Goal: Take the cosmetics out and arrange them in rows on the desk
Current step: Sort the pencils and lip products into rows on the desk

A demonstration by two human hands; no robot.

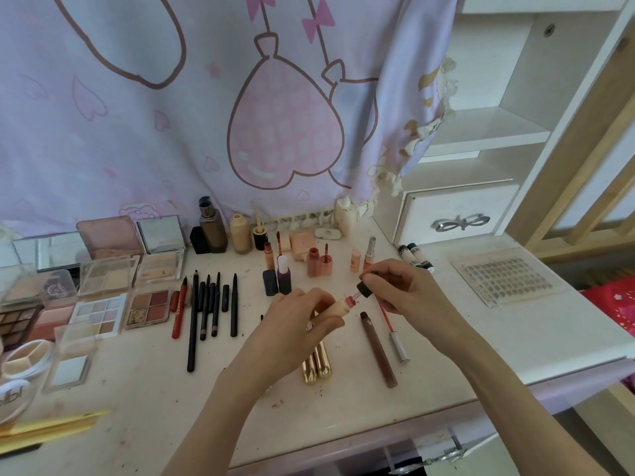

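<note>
Left hand clamped round cream tube mid-desk; right hand pinching black cap at tube's two o'clock. Risk: wand slipping, smearing desk, or elbow knocking gold tubes at six o'clock.

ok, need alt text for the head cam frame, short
Two bare hands over a white desk: the left hand holds a small beige tube, and the right hand pinches its black cap just off the tube's pink neck. Pencils, palettes and bottles lie in rows beyond.
</note>
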